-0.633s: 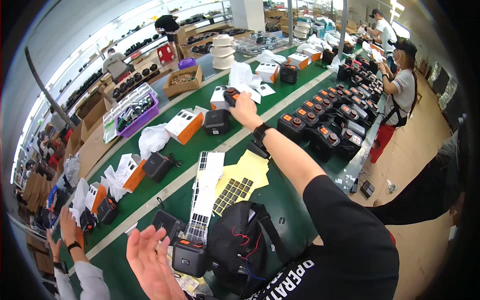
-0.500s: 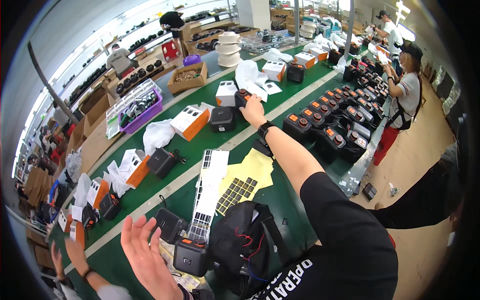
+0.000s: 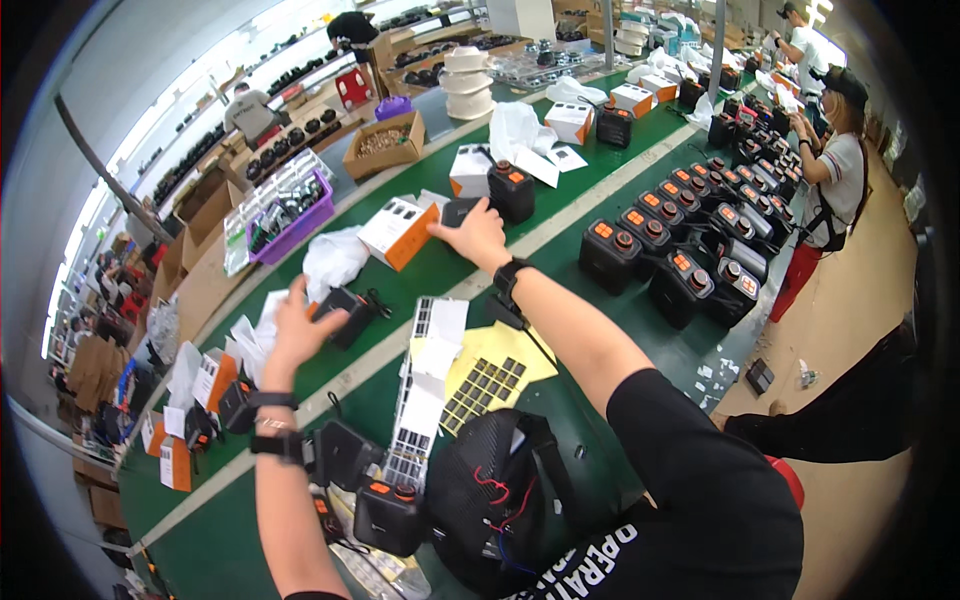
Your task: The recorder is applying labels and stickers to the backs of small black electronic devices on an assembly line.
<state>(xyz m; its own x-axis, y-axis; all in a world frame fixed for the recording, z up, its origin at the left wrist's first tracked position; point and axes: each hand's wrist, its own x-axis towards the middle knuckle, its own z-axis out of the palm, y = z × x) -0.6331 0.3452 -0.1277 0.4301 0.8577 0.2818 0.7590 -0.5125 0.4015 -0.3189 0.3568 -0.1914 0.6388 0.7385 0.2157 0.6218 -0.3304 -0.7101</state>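
My right hand [image 3: 474, 238] reaches across the green conveyor and is closed around a black zip case [image 3: 460, 212], thumb on one side and fingers on the other. Right beside that case stands a black boxy device with orange buttons [image 3: 512, 192], apart from the hand. My left hand [image 3: 298, 328] hovers with thumb and fingers spread over another black case [image 3: 346, 316], whose near side it partly covers. A white-and-orange carton [image 3: 398, 232] lies between the two hands. Crumpled white wrapping [image 3: 335, 262] sits beyond the left hand.
Rows of black-and-orange devices [image 3: 660, 208] fill the right side. Nearer me are a black backpack [image 3: 480, 500], yellow sheets with dark labels [image 3: 485, 390], and another device [image 3: 388, 518]. A purple basket [image 3: 300, 222] stands at the far side. A co-worker [image 3: 835, 170] is at the right.
My right hand has let go of the orange-buttoned device, now upright, and taken hold of the case beside it. My left hand has moved forward. Another person's hands have left the lower left.
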